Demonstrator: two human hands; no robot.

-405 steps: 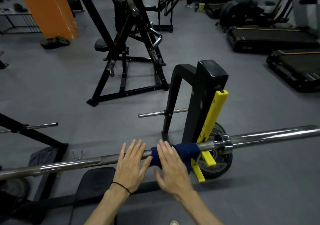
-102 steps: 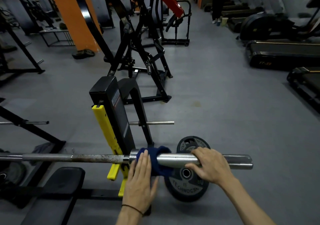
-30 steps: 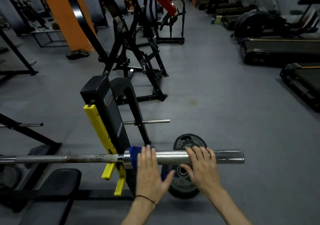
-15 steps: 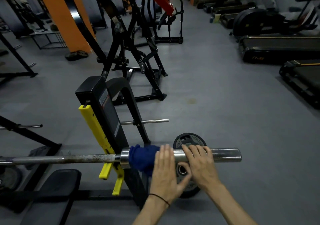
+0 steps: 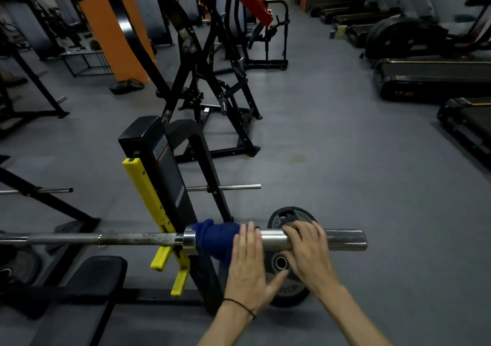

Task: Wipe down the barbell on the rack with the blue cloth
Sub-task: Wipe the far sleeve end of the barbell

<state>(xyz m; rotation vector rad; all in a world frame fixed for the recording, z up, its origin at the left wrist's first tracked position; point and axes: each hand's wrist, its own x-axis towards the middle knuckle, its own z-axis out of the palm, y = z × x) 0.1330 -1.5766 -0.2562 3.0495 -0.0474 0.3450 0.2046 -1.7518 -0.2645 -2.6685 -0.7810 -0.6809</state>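
While the blue cloth (image 5: 216, 238) sits wrapped on the barbell (image 5: 292, 238) sleeve beside the rack (image 5: 164, 175) | left hand (image 5: 247, 263) flat, pressing cloth | right hand (image 5: 308, 250) curled over sleeve | outer sleeve end probably unwiped; rusty shaft looks dirty.

blue cloth (image 5: 216, 239) more exposed beside the collar, left hand (image 5: 248, 268) slid rightward toward right hand (image 5: 309, 252)

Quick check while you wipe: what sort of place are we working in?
A gym, almost certainly: treadmills line the right side, a weight plate sits on the floor behind the barbell, and black strength machines stand beyond the rack.
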